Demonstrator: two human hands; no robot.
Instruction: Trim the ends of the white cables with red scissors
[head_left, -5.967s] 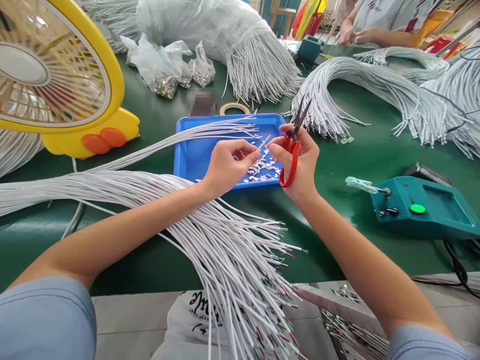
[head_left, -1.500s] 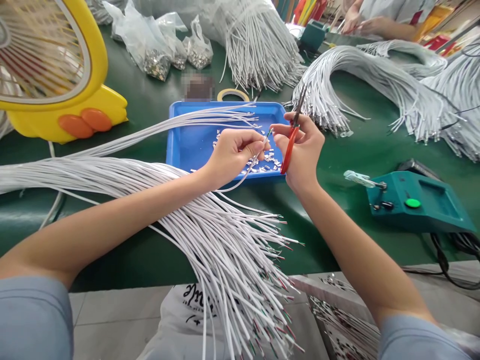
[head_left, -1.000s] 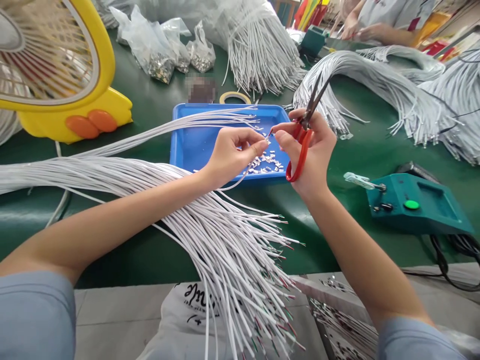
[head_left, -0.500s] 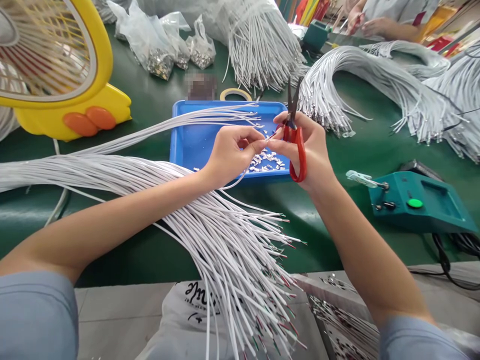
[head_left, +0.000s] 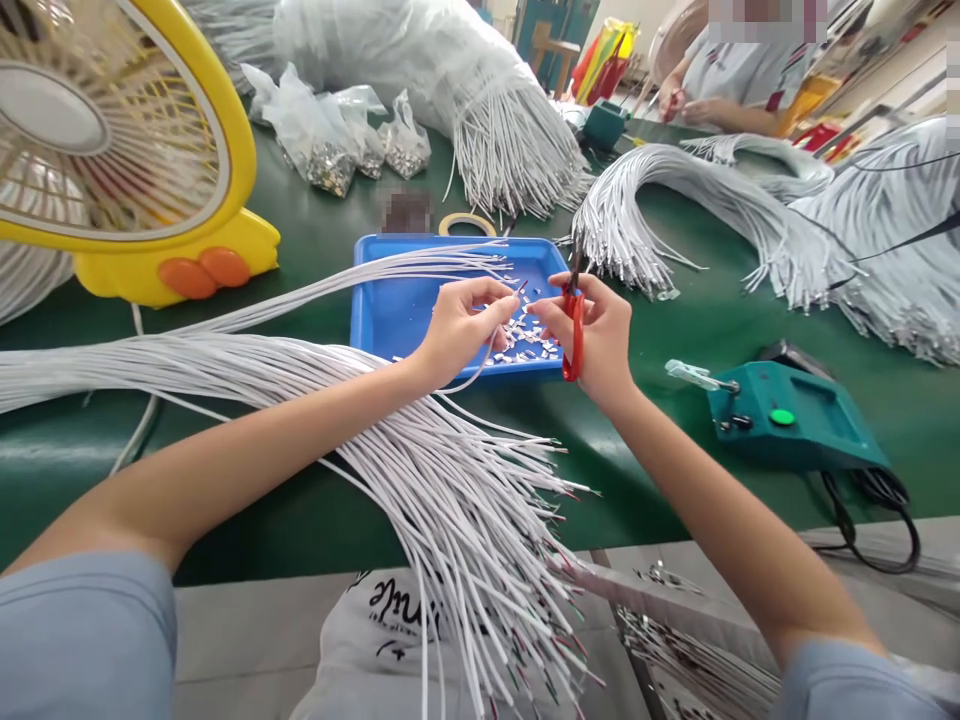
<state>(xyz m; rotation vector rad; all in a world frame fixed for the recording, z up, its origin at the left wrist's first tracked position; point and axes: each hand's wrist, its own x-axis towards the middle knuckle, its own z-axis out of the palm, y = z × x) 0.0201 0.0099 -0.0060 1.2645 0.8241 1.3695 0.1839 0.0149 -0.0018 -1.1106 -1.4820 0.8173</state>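
Observation:
My left hand (head_left: 471,325) pinches the end of one white cable (head_left: 474,378), with a thin red wire tip showing past the fingertips. In my right hand (head_left: 600,330) is a pair of red-handled scissors (head_left: 574,335), their dark blades pointing up and away. The right thumb and forefinger are a little apart from the cable end. Both hands are over a blue tray (head_left: 397,340) with many small white offcuts (head_left: 529,345) in it. A few white cables (head_left: 420,262) lie across the tray's far left part. Below my left forearm, a large bundle of white cables (head_left: 450,500) fans over the table edge.
A yellow fan (head_left: 240,255) stands at the left. Bags of metal parts (head_left: 330,165) and more cable bundles (head_left: 517,160) lie at the back. A teal device (head_left: 795,415) with a green button is at the right. Across the table, a person's hands (head_left: 694,108) are at work.
My right fingers have drawn back from the cable end, opening a gap between my hands. The scissors have turned slightly in my right hand. The view has shifted.

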